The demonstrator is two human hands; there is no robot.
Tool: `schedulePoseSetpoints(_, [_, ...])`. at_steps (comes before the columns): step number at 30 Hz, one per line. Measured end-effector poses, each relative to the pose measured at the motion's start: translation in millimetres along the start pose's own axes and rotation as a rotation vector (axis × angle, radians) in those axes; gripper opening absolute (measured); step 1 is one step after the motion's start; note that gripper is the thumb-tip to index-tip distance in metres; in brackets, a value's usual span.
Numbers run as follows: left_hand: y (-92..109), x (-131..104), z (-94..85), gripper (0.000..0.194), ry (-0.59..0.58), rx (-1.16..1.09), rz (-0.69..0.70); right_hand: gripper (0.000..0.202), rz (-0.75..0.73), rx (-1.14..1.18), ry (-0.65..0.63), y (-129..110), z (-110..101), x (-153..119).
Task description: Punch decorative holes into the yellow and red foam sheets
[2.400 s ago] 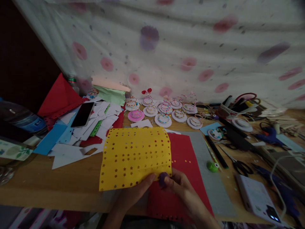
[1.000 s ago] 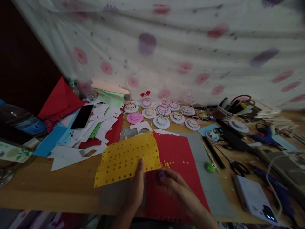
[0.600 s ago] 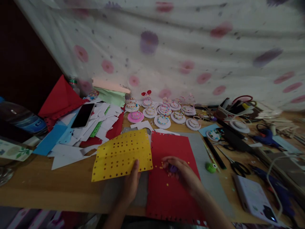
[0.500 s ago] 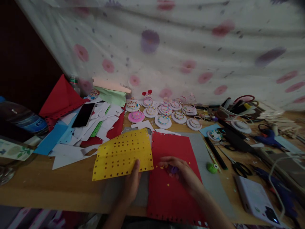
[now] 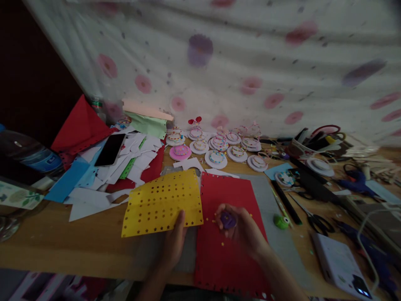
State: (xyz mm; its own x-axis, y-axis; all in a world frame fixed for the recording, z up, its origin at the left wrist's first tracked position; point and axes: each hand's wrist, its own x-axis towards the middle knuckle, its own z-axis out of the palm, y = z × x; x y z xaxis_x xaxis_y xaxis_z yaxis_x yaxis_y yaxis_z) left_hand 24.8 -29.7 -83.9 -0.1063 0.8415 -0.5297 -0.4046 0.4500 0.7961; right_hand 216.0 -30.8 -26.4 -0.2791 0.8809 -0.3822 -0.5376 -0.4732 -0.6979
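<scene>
A yellow sheet [image 5: 166, 200] punched with rows of star-shaped holes is held by my left hand [image 5: 176, 238], thumb on top near its lower edge. My right hand [image 5: 239, 228] is wrapped round a small purple punch [image 5: 228, 220], above a red sheet [image 5: 230, 261] with holes along its edges. Small yellow stars [image 5: 222, 243] lie scattered on the red sheet near my right hand. Under the red sheet is a grey mat [image 5: 282, 246]. A green punch [image 5: 281, 222] rests on the mat's right side.
Small decorated paper discs [image 5: 216, 158] stand behind the sheets. White paper scraps [image 5: 90, 198] and a phone [image 5: 110, 149] lie left, beside a bottle [image 5: 37, 156]. Scissors [image 5: 319, 222], a white device [image 5: 341, 265], glue guns [image 5: 357, 182] and a cup of tools [image 5: 303, 148] are at right.
My right hand has turned and its fingers have curled closer round the purple punch, which shows more now. The view has shifted slightly. My left hand still holds the yellow sheet.
</scene>
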Motion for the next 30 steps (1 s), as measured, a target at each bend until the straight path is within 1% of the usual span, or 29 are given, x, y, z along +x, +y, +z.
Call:
schedulePoseSetpoints(3, [1,-2,-0.5,0.047,-0.002,0.013,-0.001,0.020,0.017,0.064,-0.069,-2,1,-2])
schedulePoseSetpoints(5, [2,-3,-0.7,0.043,0.004,0.048,-0.001,0.022,0.016,0.028,-0.070,-2,-2,-3])
schedulePoseSetpoints(7, [4,-5,-0.4,0.043,0.005,0.069,0.000,0.028,0.009,-0.045,-0.029,-3,-7,-5])
schedulePoseSetpoints(9, [5,-5,0.6,0.047,0.000,0.071,0.006,0.032,-0.002,-0.124,0.031,-5,-13,-6])
schedulePoseSetpoints(11, [5,-6,2.0,0.051,0.003,0.054,0.006,0.032,0.000,-0.202,0.084,-7,-17,-9])
schedulePoseSetpoints(14, [4,-5,3.6,0.052,0.003,0.007,-0.012,0.036,0.011,-0.294,0.130,-10,-19,-11])
schedulePoseSetpoints(17, [4,-5,3.5,0.051,-0.001,-0.015,-0.022,0.040,0.034,-0.294,0.130,-9,-19,-9])
schedulePoseSetpoints(21, [6,-6,3.4,0.051,0.040,0.003,-0.029,0.035,0.085,-0.241,0.146,-6,-17,-3])
schedulePoseSetpoints(23, [9,-7,4.3,0.045,0.044,0.045,-0.032,0.034,0.068,-0.217,0.127,-7,-18,-1])
schedulePoseSetpoints(26, [12,-9,6.3,0.039,0.049,0.047,-0.044,0.039,0.100,-0.124,0.035,-9,-20,0])
schedulePoseSetpoints(28, [13,-9,7.0,0.039,0.045,0.013,-0.050,0.040,0.134,-0.070,-0.002,-10,-22,-1])
schedulePoseSetpoints(30, [13,-10,7.0,0.041,0.036,-0.008,-0.050,0.038,0.109,-0.076,-0.005,-9,-23,-2])
